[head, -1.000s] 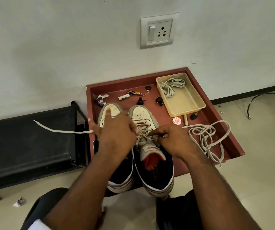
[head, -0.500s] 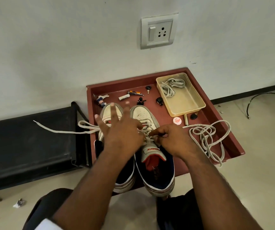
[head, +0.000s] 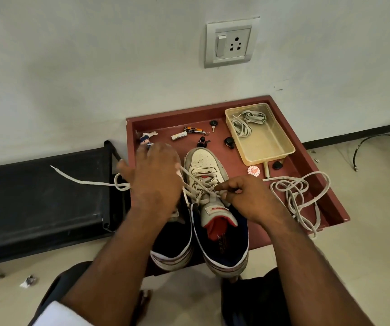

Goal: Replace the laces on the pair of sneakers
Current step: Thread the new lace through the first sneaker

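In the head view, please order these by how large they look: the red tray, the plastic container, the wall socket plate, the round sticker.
1. red tray
2. plastic container
3. wall socket plate
4. round sticker

Container and plate look fairly close; they sit at different distances, so true sizes are unsure.

A red-brown tray [head: 330, 194] sits on the floor [head: 365, 231] against the wall. On it, the pair of sneakers [head: 217, 217] stands at 6 o'clock, a clear tub [head: 281, 158] holding coiled laces at 1 o'clock, and a loose lace [head: 300, 196] at 3 o'clock. Small trinkets [head: 203, 141] and a battery [head: 179, 137] lie along 12 o'clock.
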`<state>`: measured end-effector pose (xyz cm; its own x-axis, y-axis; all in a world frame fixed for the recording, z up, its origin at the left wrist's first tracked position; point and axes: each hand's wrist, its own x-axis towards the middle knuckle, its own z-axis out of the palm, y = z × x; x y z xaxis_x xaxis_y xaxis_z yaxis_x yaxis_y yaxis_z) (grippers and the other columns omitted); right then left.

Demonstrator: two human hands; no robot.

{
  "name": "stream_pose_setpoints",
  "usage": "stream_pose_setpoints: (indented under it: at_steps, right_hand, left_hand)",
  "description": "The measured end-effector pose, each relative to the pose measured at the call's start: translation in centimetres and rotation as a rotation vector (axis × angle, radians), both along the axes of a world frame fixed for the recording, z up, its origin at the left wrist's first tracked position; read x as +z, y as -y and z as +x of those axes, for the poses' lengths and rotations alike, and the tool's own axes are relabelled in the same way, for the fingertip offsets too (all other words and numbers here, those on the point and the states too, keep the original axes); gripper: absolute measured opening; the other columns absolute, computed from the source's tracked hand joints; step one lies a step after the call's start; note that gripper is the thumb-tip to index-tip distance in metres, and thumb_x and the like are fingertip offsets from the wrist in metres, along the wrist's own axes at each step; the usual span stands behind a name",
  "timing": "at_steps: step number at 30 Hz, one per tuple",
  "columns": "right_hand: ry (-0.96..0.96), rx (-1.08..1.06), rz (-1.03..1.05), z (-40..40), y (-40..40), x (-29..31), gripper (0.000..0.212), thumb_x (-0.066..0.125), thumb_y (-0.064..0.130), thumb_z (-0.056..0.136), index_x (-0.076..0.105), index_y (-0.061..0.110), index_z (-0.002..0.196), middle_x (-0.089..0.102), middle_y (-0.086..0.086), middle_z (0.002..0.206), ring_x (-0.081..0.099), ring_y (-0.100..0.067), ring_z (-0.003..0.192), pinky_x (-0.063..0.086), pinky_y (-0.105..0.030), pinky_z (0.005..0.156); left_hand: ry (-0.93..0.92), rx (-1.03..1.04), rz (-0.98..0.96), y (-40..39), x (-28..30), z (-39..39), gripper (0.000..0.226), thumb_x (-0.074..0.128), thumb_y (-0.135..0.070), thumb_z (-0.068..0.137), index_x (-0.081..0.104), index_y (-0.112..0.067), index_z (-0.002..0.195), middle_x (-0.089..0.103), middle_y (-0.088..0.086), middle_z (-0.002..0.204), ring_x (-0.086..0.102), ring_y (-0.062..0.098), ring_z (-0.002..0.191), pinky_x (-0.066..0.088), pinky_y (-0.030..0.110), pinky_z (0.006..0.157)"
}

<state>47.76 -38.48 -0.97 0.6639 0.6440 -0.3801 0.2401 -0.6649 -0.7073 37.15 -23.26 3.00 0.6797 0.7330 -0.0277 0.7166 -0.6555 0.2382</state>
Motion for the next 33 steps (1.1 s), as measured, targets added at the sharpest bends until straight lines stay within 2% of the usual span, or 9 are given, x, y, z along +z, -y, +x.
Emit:
stream_pose_setpoints:
  at_steps: [3,6,8,10,14,18,26,30,33]
  right_hand:
    - [0.011,-0.005,-0.005,-0.1,0.0,0.1,0.021,0.064,0.017,0.091,0.074,0.026,0.107,0.069,0.008,0.108,0.059,-0.004,0.095,0.041,-0.019,0.08]
    - [0.006,-0.021,-0.01,-0.2,-0.1,0.1,0.018,0.067,0.02,0.089,0.075,0.028,0.103,0.07,0.01,0.1,0.062,-0.005,0.092,0.046,-0.023,0.083]
    - [-0.02,-0.047,-0.01,-0.2,-0.2,0.2,0.012,0.07,0.024,0.087,0.075,0.028,0.097,0.069,0.014,0.09,0.063,-0.005,0.086,0.049,-0.024,0.079]
    - [0.003,-0.044,-0.03,-0.3,-0.5,0.4,0.009,0.073,0.026,0.084,0.074,0.027,0.093,0.068,0.013,0.087,0.062,-0.005,0.082,0.046,-0.021,0.07]
    - [0.187,0.071,-0.126,-1.0,-1.0,0.8,0.01,0.069,0.019,0.083,0.066,0.023,0.091,0.066,0.005,0.093,0.06,-0.014,0.086,0.042,-0.023,0.065]
    - [0.211,0.084,-0.101,-1.3,-1.3,1.0,0.009,0.066,0.013,0.082,0.061,0.018,0.086,0.063,0.003,0.092,0.058,-0.017,0.085,0.047,-0.029,0.07]
    - [-0.192,-0.209,0.117,-1.2,-1.0,0.0,0.02,0.069,0.002,0.078,0.06,0.019,0.076,0.064,0.0,0.082,0.06,-0.019,0.074,0.049,-0.029,0.062]
    - [-0.061,-0.14,0.164,-1.6,-1.2,-0.1,0.026,0.062,-0.003,0.079,0.064,0.023,0.081,0.065,0.007,0.087,0.062,-0.013,0.082,0.053,-0.028,0.073]
    - [0.099,0.004,0.079,-1.8,-1.5,0.2,0.032,0.063,0.003,0.083,0.071,0.025,0.104,0.064,0.013,0.093,0.056,-0.001,0.081,0.042,-0.008,0.069]
  left_hand:
    - [0.293,0.369,0.067,-5.1,0.5,-2.2,0.026,0.05,-0.004,0.085,0.061,-0.021,0.103,0.06,0.007,0.114,0.053,0.033,0.108,0.028,0.049,0.09]
    - [0.342,0.595,0.043,-7.6,0.5,-4.2,0.047,0.051,-0.001,0.083,0.048,-0.022,0.125,0.046,0.009,0.136,0.049,0.039,0.116,0.028,0.053,0.093]
    - [0.344,0.445,-0.017,-6.2,0.6,-3.5,0.045,0.055,-0.011,0.086,0.05,-0.027,0.127,0.049,0.004,0.136,0.052,0.035,0.116,0.029,0.049,0.093]
    - [0.339,0.159,-0.167,-3.0,0.6,-1.7,0.023,0.059,-0.026,0.086,0.065,-0.034,0.107,0.064,-0.008,0.117,0.059,0.023,0.106,0.035,0.04,0.094]
    - [-0.033,-0.161,-0.255,2.1,-0.8,0.8,0.018,0.064,-0.044,0.087,0.066,-0.037,0.103,0.054,-0.011,0.127,0.041,0.02,0.125,0.028,0.046,0.107]
    - [-0.169,-0.206,-0.247,2.3,-2.1,0.6,0.015,0.067,-0.034,0.086,0.065,-0.034,0.101,0.048,-0.003,0.135,0.028,0.031,0.136,0.026,0.054,0.112]
    - [-0.307,-0.261,-0.152,3.5,-1.4,1.1,0.024,0.061,-0.032,0.092,0.067,-0.039,0.114,0.015,-0.002,0.163,-0.003,0.035,0.15,-0.003,0.069,0.109]
    - [-0.311,-0.248,-0.107,3.9,-1.3,1.2,0.024,0.058,-0.032,0.094,0.065,-0.036,0.117,0.016,-0.001,0.162,-0.004,0.036,0.15,-0.003,0.071,0.108]
    - [-0.318,-0.237,-0.095,3.9,-1.4,1.3,0.025,0.056,-0.027,0.094,0.066,-0.034,0.116,0.018,-0.001,0.162,-0.003,0.036,0.15,-0.003,0.072,0.108]
